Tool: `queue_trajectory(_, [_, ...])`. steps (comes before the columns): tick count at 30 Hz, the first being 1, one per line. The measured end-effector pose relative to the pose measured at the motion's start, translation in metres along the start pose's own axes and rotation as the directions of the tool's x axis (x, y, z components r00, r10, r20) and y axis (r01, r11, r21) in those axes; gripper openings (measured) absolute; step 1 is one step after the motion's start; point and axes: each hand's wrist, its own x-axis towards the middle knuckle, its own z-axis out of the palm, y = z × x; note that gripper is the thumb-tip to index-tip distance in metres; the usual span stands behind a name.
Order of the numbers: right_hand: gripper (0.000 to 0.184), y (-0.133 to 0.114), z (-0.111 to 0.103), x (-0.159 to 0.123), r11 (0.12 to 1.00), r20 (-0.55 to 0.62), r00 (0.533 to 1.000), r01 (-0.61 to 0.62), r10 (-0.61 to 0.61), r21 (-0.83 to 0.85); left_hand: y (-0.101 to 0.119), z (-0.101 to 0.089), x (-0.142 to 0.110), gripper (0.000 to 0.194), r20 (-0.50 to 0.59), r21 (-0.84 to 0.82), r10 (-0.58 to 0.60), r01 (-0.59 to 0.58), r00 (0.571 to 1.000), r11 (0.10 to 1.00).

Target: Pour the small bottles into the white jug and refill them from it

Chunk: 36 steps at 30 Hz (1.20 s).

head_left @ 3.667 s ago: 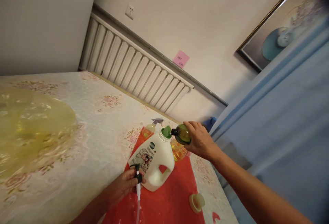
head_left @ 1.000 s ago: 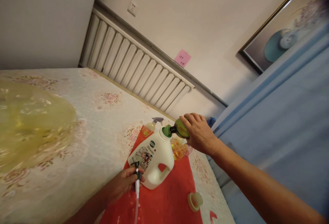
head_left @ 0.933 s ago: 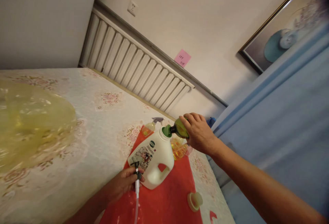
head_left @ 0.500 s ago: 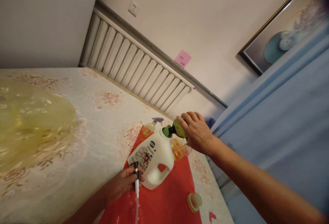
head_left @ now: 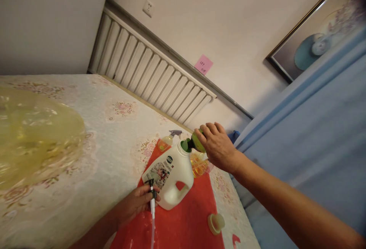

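My right hand (head_left: 219,146) is wrapped round a green bottle (head_left: 198,142), tipped so its dark neck meets the green-rimmed mouth of a white jug (head_left: 171,176). The jug stands on a red sheet (head_left: 197,207) and has a side handle and a printed label. Between the fingers of my left hand (head_left: 137,201) is a pump dispenser (head_left: 153,195) with a black head and a clear tube hanging down. That hand is close against the jug's lower left side; whether it touches the jug I cannot tell. Any liquid flow is hidden.
Behind the jug are a spray bottle (head_left: 166,142) and a clear container of orange liquid (head_left: 199,165). A pale cap (head_left: 215,224) lies at the sheet's right edge. A large yellow transparent bag (head_left: 40,138) covers the table's left. A blue curtain (head_left: 309,138) hangs at right.
The green bottle and my right hand have shifted very slightly left. My left hand, the pump dispenser and the jug look the same.
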Motion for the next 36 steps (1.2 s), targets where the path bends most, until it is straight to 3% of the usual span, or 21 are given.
queue_trajectory(17, [0.052,-0.002,0.002,-0.002,1.0,-0.012,1.0,-0.019,0.019,-0.015,0.002,0.0,-0.002,0.034,0.022,-0.009,0.007,-0.006,1.0,1.0])
queue_trajectory(24, [0.066,-0.002,0.022,-0.012,0.969,0.0,0.987,-0.16,0.163,0.188,0.001,-0.001,-0.007,0.039,-0.048,0.012,0.004,-0.004,0.999,1.0])
queue_trajectory(29, [0.071,-0.005,0.049,-0.032,0.801,0.046,0.931,-0.335,0.361,0.495,0.004,0.011,-0.025,0.041,-0.168,0.002,0.062,-0.062,0.984,0.998])
queue_trajectory(33, [0.073,-0.022,0.073,-0.066,0.541,0.052,0.863,-0.36,0.503,0.76,0.021,0.038,-0.046,0.039,-0.275,0.022,0.166,-0.166,0.947,0.986])
queue_trajectory(36, [0.075,-0.049,0.093,-0.1,0.353,0.086,0.824,-0.33,0.56,0.876,0.046,0.07,-0.059,0.038,-0.326,0.083,0.272,-0.26,0.905,0.962])
